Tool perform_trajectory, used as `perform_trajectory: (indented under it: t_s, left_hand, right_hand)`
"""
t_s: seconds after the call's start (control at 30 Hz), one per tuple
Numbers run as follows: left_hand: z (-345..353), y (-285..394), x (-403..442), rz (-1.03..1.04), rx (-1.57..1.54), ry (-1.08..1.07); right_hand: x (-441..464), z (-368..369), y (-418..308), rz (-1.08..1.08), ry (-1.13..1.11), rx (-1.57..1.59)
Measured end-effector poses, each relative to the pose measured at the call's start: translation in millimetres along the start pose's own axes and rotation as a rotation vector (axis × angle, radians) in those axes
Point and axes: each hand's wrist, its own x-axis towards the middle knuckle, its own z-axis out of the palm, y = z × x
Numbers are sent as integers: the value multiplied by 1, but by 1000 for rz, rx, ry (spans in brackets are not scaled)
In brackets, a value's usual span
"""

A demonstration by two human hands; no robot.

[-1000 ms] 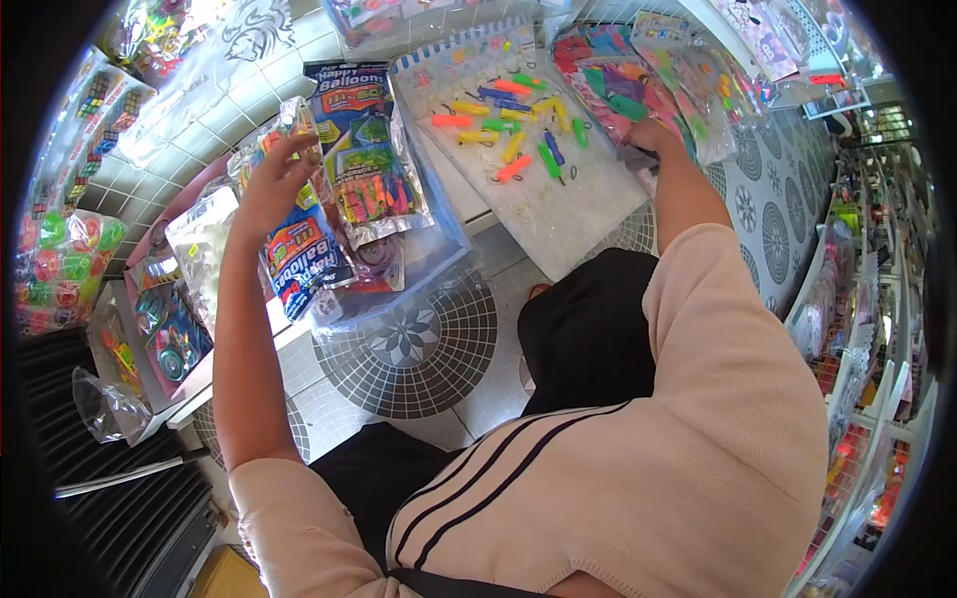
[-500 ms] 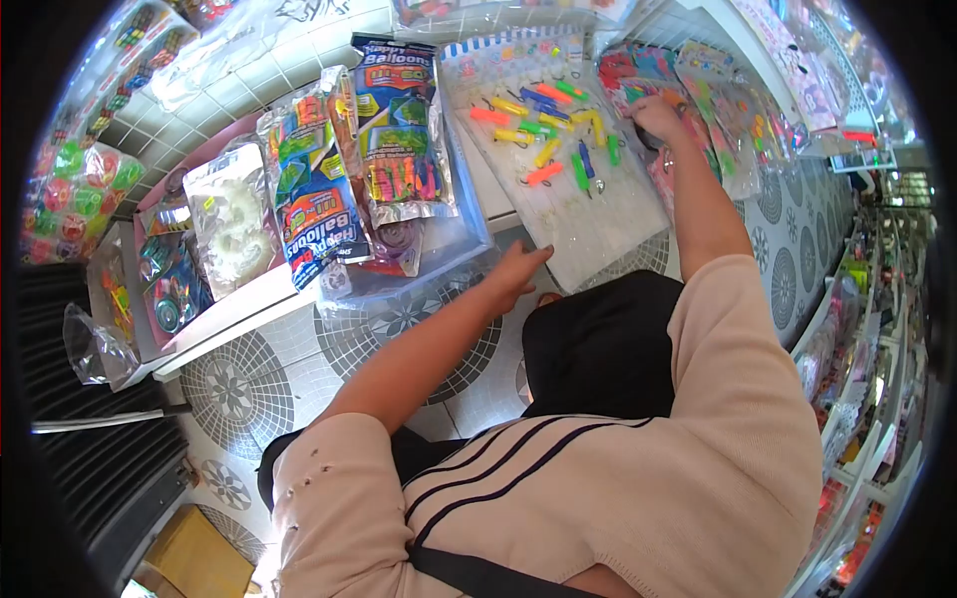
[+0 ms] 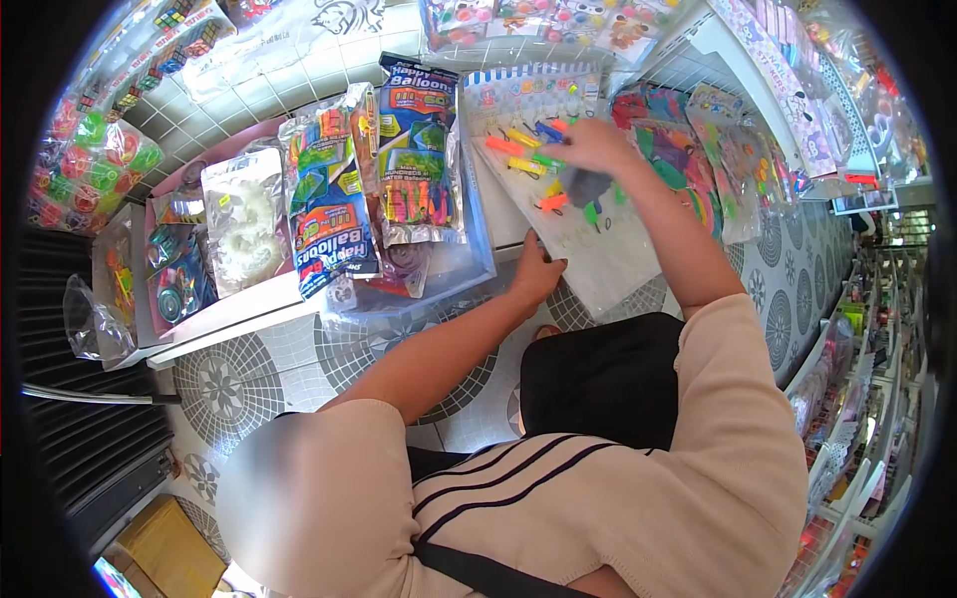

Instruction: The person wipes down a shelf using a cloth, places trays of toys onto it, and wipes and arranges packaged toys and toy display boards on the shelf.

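A flat clear plastic pack [image 3: 623, 269] of small bright toys lies slanted in front of me, with yellow, orange, green and blue pieces inside. My left hand [image 3: 539, 273] is at its lower left edge, thumb and fingers closed around the edge. Over the upper part of the pack is my right hand [image 3: 598, 149], slightly blurred, with its fingers bent. A dark grey, cloth-like piece [image 3: 586, 187] hangs below the right hand's fingers and covers some of the toys; its exact kind is unclear.
Left of the pack, a blue tray [image 3: 481, 261] holds Happy Balloons packs [image 3: 419, 149]. A white pack [image 3: 244, 224] lies farther left. More colourful packs [image 3: 723, 149] are at the right. Stocked shelves [image 3: 857, 399] line the right side, above a patterned tile floor [image 3: 224, 384].
My right hand has moved left from the packs at the right onto the toy pack, bringing the dark piece over it. My left hand has closed at the pack's edge.
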Motion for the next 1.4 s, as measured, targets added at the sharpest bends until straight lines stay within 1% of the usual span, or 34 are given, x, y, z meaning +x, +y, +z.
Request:
perform_trajectory:
  t_s: [0.03,0.1,0.23,0.33,0.37,0.43,0.53,0.57,0.63,0.73,0.83,0.9,0.97,1.0,1.03,1.07,1.1,1.13,1.17,1.2,1.23,1.27,1.3,1.33,1.37,1.4]
  left_hand:
    - [5,-4,3,69,37,30]
    - [13,-10,4,207,114,94]
    - [24,17,-26,313,217,43]
    - [21,23,-34,294,335,-32]
    - [19,26,-33,250,256,-125]
    - [11,34,-33,159,95,-308]
    - [-6,59,-27,48,-33,-259]
    - [-12,69,-25,62,-1,-183]
    - [-27,94,-23,102,-49,-120]
    - [-56,139,-20,182,12,-148]
    - [-85,187,-27,254,64,-183]
    - [-98,219,-41,280,89,-173]
    - [-111,248,-64,302,310,-114]
    - [-122,247,-54,386,312,-53]
    - [-125,253,-62,377,345,9]
    - [-129,261,-72,389,346,-78]
    - [-125,261,-85,418,344,71]
    - [-140,260,-77,432,343,115]
    - [-161,256,-68,532,333,51]
    - [-176,253,-67,439,321,172]
    - [-194,251,-66,423,255,75]
    - [-214,247,-65,407,187,-21]
    - [-235,241,-65,374,144,1]
    - [-258,233,-65,342,102,27]
    - [-281,224,-66,330,75,82]
    - [-301,217,-69,317,47,140]
  right_hand:
    - [-8,-5,-29,9,-38,-112]
    - [-10,7,-60,-76,-50,-220]
    - [-7,29,-80,-197,-106,-379]
    - [-4,33,-76,-210,-115,-409]
    - [-4,29,-70,-184,-124,-396]
    - [-19,-12,-69,-135,-145,-370]
    - [-32,-57,-52,-113,-111,-303]
    - [-35,-62,-45,-132,-80,-276]
    - [-39,-72,-38,-174,-18,-223]
    - [-57,-88,-54,-250,17,25]
    - [-72,-96,-84,-324,145,52]
    - [-75,-98,-104,-404,282,107]
    - [-78,-98,-125,-513,419,141]
    - [-78,-95,-135,-579,484,145]
    - [-76,-91,-147,-650,510,154]
    - [-74,-87,-157,-718,536,162]
    - [-77,-90,-167,-705,478,174]
    - [-81,-96,-174,-695,423,185]
    - [-77,-98,-173,-707,403,334]
    - [-66,-101,-167,-722,385,481]
    - [-55,-105,-159,-735,365,628]
    - [-45,-114,-144,-567,320,634]
    - [-38,-115,-128,-456,426,692]
    - [-29,-108,-109,-342,473,864]
    - [-43,-131,-98,-155,221,1036]
    - [-27,-109,-69,-160,258,1182]
